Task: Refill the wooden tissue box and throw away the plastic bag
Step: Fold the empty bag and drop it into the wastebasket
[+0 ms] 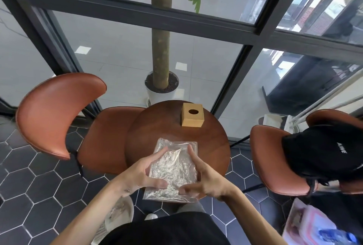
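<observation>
A clear plastic bag (172,168) with white tissues inside lies on the near half of the round wooden table (157,127). My left hand (143,172) holds its left edge, fingers along the side and thumb curled over the near end. My right hand (200,178) holds the right edge the same way, thumb across the near end. The wooden tissue box (192,114), light tan with an oval hole on top, stands upright at the table's far side, apart from both hands.
Brown leather chairs stand left (59,111) and right (275,162) of the table; a black bag (324,152) lies on the right one. A potted tree (161,85) stands behind the table by the glass wall. A white bin (119,213) sits on the floor near my left arm.
</observation>
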